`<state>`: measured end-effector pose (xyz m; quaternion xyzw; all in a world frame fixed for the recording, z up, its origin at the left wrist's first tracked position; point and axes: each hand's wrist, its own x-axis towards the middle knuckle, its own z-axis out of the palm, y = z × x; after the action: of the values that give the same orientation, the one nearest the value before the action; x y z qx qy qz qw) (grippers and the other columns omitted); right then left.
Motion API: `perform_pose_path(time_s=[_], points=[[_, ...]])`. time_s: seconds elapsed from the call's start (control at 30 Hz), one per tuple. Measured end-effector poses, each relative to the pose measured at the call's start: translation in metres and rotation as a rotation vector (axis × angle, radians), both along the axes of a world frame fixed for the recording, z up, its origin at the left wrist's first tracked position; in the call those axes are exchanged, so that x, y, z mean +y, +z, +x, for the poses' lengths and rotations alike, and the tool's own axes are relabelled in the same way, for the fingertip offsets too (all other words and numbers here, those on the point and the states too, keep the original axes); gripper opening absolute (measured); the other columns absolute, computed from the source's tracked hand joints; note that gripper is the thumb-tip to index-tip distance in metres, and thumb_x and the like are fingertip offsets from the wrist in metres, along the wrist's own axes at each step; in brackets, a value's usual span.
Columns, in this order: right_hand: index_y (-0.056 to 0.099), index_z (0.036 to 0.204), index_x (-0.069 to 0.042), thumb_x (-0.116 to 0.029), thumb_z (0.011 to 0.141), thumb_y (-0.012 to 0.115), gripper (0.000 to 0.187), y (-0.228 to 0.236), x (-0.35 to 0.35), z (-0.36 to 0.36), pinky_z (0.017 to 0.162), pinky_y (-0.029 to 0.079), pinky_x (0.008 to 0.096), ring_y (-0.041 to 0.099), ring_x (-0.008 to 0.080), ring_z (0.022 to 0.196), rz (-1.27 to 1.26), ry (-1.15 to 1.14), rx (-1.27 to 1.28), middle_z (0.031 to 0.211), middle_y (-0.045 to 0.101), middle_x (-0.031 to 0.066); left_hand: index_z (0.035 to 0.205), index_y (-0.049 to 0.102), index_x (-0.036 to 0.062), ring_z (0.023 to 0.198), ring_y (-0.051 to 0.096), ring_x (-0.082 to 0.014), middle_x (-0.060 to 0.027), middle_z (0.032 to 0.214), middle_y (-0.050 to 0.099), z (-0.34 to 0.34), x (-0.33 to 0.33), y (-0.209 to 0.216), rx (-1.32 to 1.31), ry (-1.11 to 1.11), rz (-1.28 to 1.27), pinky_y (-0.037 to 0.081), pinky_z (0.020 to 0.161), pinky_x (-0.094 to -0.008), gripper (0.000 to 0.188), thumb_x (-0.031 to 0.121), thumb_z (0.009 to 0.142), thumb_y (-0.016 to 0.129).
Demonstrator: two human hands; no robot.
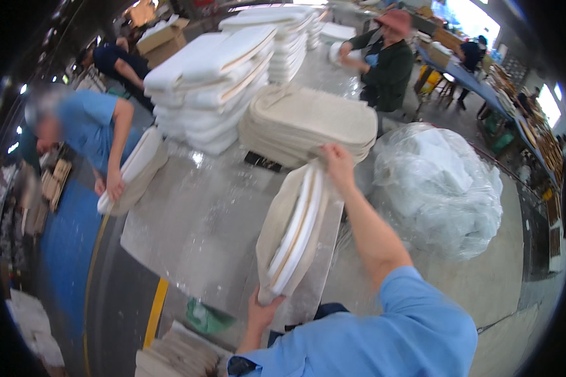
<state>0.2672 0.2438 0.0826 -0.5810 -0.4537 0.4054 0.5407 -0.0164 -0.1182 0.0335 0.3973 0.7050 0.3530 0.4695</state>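
A: Starting with the head view, is there any writing to read?
B: A small dark patch [262, 161] sits at the near left foot of the beige stack [311, 116]; any marks on it are too blurred to make out.
A: And what's being handled?
B: A long beige cover [271, 235] with rounded ends. It gapes lengthwise, showing white padding [306, 235] streaked with tan. The cloth looks soft and plain.
A: Where is it?
B: Just on the near side of the beige stack, above the edge of the grey, shiny desk [182, 232].
A: How are the hands?
B: Both are closed on the cover. The right hand [338, 164] pinches its far end, by the stack's near edge; whether it touches the stack, I can't tell. The left hand [263, 311] grips the near end.
A: Anything around?
B: Folded white pads [210, 81] rise left of the beige stack, and a bulky plastic-wrapped bundle [437, 188] lies to its right. Well left of it, a co-worker in blue [91, 122] holds a similar padded piece [138, 169].
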Motion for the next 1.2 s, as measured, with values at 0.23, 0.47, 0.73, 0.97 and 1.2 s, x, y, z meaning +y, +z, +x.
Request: perform_pose_path(time_s=[0.23,0.47,0.73,0.97,1.2], points=[[0.079,0.115,-0.005,-0.05,0.112,0.052,0.052,-0.044,-0.025,0.002,0.1,0.046,0.0355,0.061,0.0179,0.108,-0.164,0.089,0.158,0.115,0.074,0.0059,0.147,0.059,-0.0023,0.124,0.066,-0.0228,-0.0148,0.133,0.071,-0.044,0.013,0.024,-0.056,-0.107,0.127,0.051,0.109,-0.038,0.073,0.009,0.083,0.091],[0.079,0.113,-0.004,-0.046,0.114,0.054,0.049,-0.045,-0.05,-0.007,0.088,0.045,0.0305,0.057,0.013,0.095,-0.063,0.038,0.14,0.102,0.069,0.0022,0.162,0.038,0.0016,0.146,0.048,-0.0241,-0.0149,0.158,0.05,-0.036,-0.004,0.01,-0.274,0.19,0.36,0.036,0.123,-0.037,0.077,0.003,0.096,0.078],[0.076,0.109,-0.001,-0.036,0.113,0.054,0.042,-0.048,-0.06,0.006,0.093,0.045,0.0314,0.058,0.0153,0.098,-0.016,-0.042,0.068,0.103,0.07,0.0053,0.153,0.051,-0.0004,0.13,0.059,-0.0231,-0.0157,0.145,0.06,-0.021,-0.004,0.035,0.04,0.176,0.363,0.046,0.111,-0.0354,0.061,0.017,0.1,0.075],[0.072,0.113,-0.001,-0.032,0.115,0.051,0.037,-0.05,-0.098,0.015,0.093,0.047,0.0315,0.058,0.0143,0.1,0.061,-0.067,0.154,0.106,0.068,0.0047,0.136,0.065,-0.0037,0.108,0.07,-0.0255,-0.015,0.12,0.073,-0.008,0.015,0.072,0.306,0.085,0.218,0.056,0.093,-0.0359,0.041,0.016,0.101,0.073],[0.073,0.11,-0.001,-0.03,0.114,0.052,0.035,-0.056,-0.113,0.033,0.085,0.048,0.0309,0.06,0.0127,0.091,-0.007,-0.105,0.225,0.1,0.07,0.003,0.138,0.066,-0.0047,0.12,0.068,-0.025,-0.0164,0.137,0.07,-0.051,0.014,0.049,-0.526,0.244,0.289,0.05,0.106,-0.0374,0.039,0.02,0.112,0.051]])
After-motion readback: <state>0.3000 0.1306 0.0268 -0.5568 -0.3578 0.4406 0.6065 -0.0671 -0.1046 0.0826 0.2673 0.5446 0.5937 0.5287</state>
